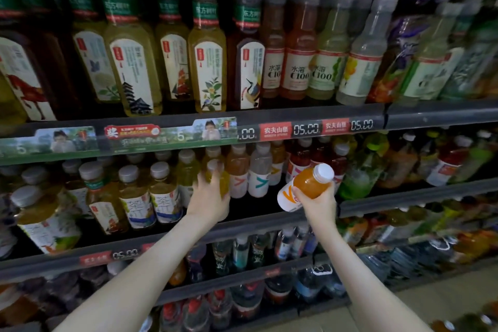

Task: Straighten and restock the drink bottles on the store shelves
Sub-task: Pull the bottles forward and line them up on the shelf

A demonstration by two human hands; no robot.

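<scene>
Clearly off the shelf, the orange bottle (310,183) hangs right of centre, tilted, with its white cap to the upper right and its labelled base to the lower left. The right hand (318,203) wraps it round the middle from below. Its matching row (238,170) stands just to the left on the middle shelf (256,228), so the base points that way; it probably needs righting before it goes in. Further left, the left hand (208,197) grips a yellow bottle (215,175) standing on that shelf.
</scene>
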